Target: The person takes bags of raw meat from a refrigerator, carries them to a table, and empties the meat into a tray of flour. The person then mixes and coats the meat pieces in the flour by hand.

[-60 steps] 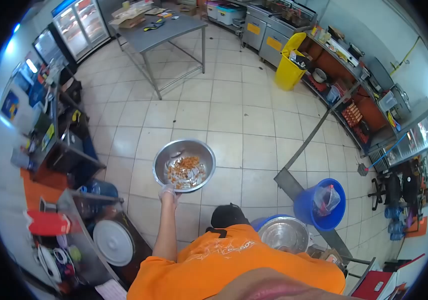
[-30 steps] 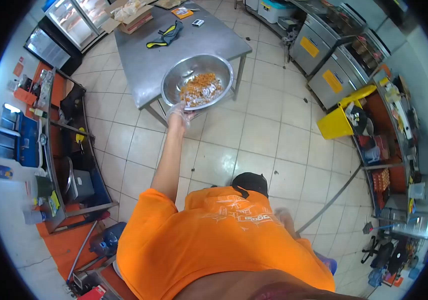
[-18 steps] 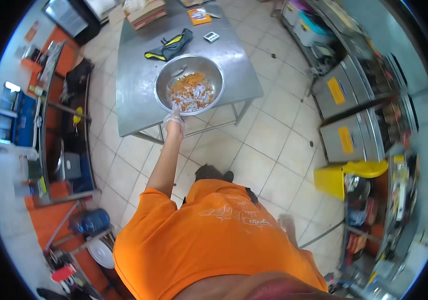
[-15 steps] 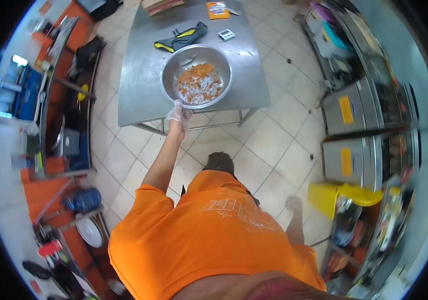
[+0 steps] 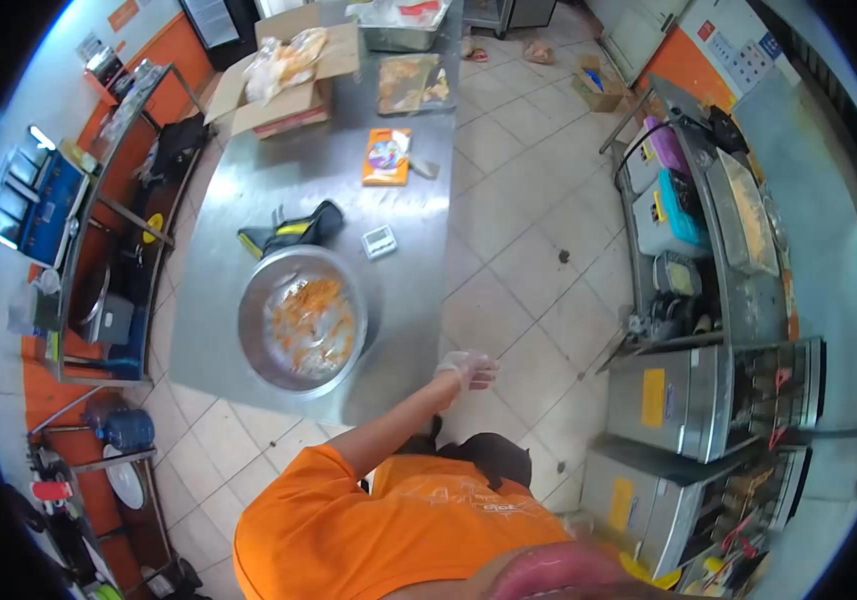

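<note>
My left hand point(image 5: 467, 371), in a clear plastic glove, hangs in the air beside the front right part of the steel table point(image 5: 414, 330). Its fingers point right, loosely apart, and nothing shows in them. A large steel bowl point(image 5: 254, 335) sits at the near end of the table, holding an orange and whitish shredded mix point(image 5: 314, 325). Behind the bowl lie a black-and-yellow item point(image 5: 294, 232) that looks like folded cloth and a small white digital timer point(image 5: 379, 242). My right hand is out of sight beyond my body.
Farther along the table are an orange packet point(image 5: 386, 157), an open cardboard box point(image 5: 294, 105) with plastic bags and a metal tray point(image 5: 404, 35). Steel ovens point(image 5: 664, 400) and a loaded rack point(image 5: 694, 180) line the right. Shelves point(image 5: 114, 200) stand left.
My left hand has let go of the bowl's rim and swung right. The view has turned, so the table now appears further left, and my right hand has dropped out of view.
</note>
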Demonstrator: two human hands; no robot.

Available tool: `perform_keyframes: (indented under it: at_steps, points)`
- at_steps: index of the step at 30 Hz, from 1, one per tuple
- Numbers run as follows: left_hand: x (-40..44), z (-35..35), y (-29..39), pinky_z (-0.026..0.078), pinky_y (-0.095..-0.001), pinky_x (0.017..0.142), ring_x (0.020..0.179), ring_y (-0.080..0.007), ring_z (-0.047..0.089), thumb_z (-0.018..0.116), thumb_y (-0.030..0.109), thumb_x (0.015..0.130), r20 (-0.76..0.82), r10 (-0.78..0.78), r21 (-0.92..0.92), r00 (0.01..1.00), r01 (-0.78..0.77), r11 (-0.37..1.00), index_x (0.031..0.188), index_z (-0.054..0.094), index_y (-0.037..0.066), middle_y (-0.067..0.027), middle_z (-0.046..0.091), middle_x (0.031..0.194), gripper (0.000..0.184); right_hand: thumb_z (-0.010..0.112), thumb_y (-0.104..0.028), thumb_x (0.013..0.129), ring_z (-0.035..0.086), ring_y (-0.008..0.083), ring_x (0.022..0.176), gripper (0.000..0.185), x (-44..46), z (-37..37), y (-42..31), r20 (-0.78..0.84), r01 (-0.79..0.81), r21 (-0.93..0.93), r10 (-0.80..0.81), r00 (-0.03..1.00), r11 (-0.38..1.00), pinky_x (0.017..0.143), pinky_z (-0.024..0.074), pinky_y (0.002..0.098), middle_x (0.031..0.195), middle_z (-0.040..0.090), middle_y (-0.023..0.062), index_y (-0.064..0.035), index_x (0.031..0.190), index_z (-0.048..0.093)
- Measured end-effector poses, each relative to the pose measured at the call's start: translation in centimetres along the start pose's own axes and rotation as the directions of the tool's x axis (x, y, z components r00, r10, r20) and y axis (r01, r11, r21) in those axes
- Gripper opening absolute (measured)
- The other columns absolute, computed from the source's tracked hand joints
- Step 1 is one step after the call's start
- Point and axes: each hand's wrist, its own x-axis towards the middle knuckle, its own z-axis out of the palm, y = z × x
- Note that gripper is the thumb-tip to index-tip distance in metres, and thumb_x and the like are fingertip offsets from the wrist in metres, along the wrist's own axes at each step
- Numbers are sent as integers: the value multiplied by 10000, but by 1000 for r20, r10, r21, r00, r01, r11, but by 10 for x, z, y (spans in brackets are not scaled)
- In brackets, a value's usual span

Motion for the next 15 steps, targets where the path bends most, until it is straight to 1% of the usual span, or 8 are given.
perform_keyframes:
  at_steps: [3, 6, 8, 9, 11, 13, 14, 15]
  points:
    - [89, 60, 43, 517, -363, 877, 976, -259, 643, 504, 297, 969, 20, 17, 41, 1000, -18, 999, 1149, 599, -15, -129, 659, 1153, 373, 505, -439, 896, 633, 209, 956, 456, 44, -39, -12, -10, 7, 147, -5, 1000, 989, 832, 506, 377, 1103, 671, 108, -85, 1137, 662]
    - [136, 102, 91, 498, -386, 906, 1043, -261, 617, 462, 305, 986, -33, 38, 77, 999, -36, 996, 1204, 584, 26, -117, 625, 1232, 374, 508, -431, 892, 634, 216, 955, 445, 99, -120, -25, -36, 94, 135, -90, 995, 986, 835, 506, 378, 1095, 672, 108, -89, 1129, 664]
    - [151, 117, 121, 487, -400, 945, 1119, -273, 605, 516, 353, 954, -108, 223, -30, 969, -227, 973, 1239, 540, 38, -133, 617, 1237, 426, 509, -426, 889, 635, 220, 954, 437, 151, -193, -30, -58, 180, 52, -177, 983, 982, 837, 505, 379, 1090, 672, 109, -92, 1123, 666]
    - [165, 117, 144, 487, -400, 945, 1119, -273, 605, 516, 353, 954, -166, 273, -49, 947, -285, 957, 1239, 540, 38, -133, 617, 1237, 426, 510, -424, 888, 635, 222, 954, 434, 183, -234, -37, -70, 222, -7, -222, 973, 975, 838, 505, 380, 1087, 672, 109, -93, 1120, 667]
    - [175, 117, 151, 494, -372, 869, 1014, -234, 604, 457, 319, 984, -581, 174, -260, 795, -384, 886, 1129, 592, 88, -109, 629, 1172, 304, 512, -418, 885, 635, 226, 953, 426, 246, -325, -42, -78, 291, -219, -314, 946, 931, 840, 505, 381, 1082, 672, 109, -95, 1114, 669]
    - [163, 113, 170, 499, -345, 814, 897, -205, 606, 501, 314, 968, -807, 243, -252, 539, -685, 684, 1075, 555, 93, -91, 642, 1015, 251, 514, -413, 882, 636, 230, 953, 419, 340, -433, -60, -58, 338, -617, -469, 881, 711, 842, 505, 382, 1076, 673, 109, -98, 1108, 671]
    - [154, 97, 176, 499, -332, 790, 856, -190, 600, 513, 310, 967, -856, 343, -68, 386, -743, 666, 1065, 540, 97, -75, 634, 953, 235, 514, -411, 880, 636, 232, 952, 415, 399, -498, -78, -9, 287, -865, -585, 811, 412, 843, 505, 382, 1074, 673, 109, -99, 1105, 671]
    - [146, 83, 179, 499, -319, 765, 816, -175, 595, 526, 306, 965, -865, 437, 111, 249, -753, 649, 1055, 525, 102, -60, 625, 891, 223, 515, -408, 879, 636, 234, 952, 411, 460, -566, -110, 64, 169, -982, -708, 703, 80, 844, 504, 383, 1071, 673, 109, -100, 1102, 672]
